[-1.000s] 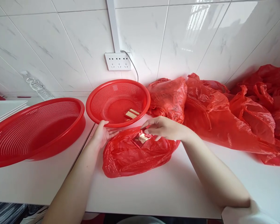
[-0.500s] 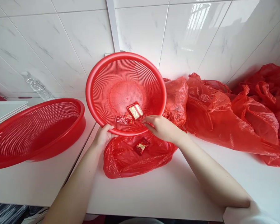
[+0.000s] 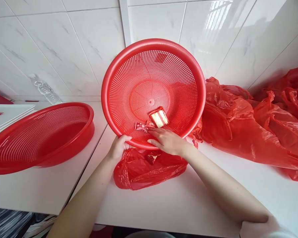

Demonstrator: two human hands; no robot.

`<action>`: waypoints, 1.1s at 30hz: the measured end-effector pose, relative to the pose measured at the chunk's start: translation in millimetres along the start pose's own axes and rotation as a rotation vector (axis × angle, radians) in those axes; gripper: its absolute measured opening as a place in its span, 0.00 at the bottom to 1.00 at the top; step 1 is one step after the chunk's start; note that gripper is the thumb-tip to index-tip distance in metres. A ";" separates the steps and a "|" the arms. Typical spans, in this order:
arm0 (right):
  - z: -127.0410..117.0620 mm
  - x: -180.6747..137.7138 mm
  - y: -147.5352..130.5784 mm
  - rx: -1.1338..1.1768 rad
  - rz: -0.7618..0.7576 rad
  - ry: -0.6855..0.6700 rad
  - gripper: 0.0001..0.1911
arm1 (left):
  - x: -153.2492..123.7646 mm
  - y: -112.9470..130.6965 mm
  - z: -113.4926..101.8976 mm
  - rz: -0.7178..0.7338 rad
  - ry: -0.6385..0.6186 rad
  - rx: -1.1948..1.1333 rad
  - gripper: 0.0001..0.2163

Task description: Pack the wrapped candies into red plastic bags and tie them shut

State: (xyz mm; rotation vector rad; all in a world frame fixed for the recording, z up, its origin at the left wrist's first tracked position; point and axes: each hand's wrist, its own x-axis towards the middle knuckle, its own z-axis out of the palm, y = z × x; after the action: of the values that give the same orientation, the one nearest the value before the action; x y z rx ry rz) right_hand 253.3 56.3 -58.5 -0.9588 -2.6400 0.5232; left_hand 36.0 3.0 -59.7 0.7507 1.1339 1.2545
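Observation:
My left hand [image 3: 119, 147] grips the lower left rim of a red plastic mesh basket [image 3: 105, 89], which is tilted so its inside faces me. Across the lower rim reaches my right hand [image 3: 169, 141], its fingers stretched out and touching or close to small red wrapped packets [image 3: 140, 126] on the basket's lower wall. Just above those fingers rests a bigger red and gold packet [image 3: 159, 118]. Below the basket lies an open red plastic bag [image 3: 139, 173], with a dark red and gold packet [image 3: 153, 158] in it, partly covered by the rim.
A second red mesh basket [image 3: 89, 129] stands tilted at the left, beside white trays [image 3: 15, 109]. A clear plastic bottle [image 3: 48, 92] lies by the tiled wall. Several full-looking red plastic bags [image 3: 250, 129] are heaped at the right on the white table [image 3: 183, 205].
The basket has come up and nearer, and sits further right in view, covering more of the bag. My right hand has moved over the lower rim, its fingers straightening towards the small packets.

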 end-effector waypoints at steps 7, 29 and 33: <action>-14.2 -2.8 -1.0 0.109 -0.160 0.012 0.15 | -1.0 6.7 -0.7 -0.025 0.042 -0.058 0.18; -63.9 -22.8 -19.9 1.232 0.181 0.133 0.19 | 25.7 8.9 -23.1 -0.041 0.236 -0.141 0.12; -66.8 -24.6 -21.7 1.227 0.142 0.147 0.14 | 32.9 7.0 -32.1 -0.124 0.160 -0.070 0.12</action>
State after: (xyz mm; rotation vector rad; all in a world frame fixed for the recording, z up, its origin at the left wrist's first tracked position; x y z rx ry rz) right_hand 284.8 40.5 7.0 -0.6757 -1.5680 1.7027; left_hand 1.3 31.8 -71.1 0.5267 1.2403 1.2596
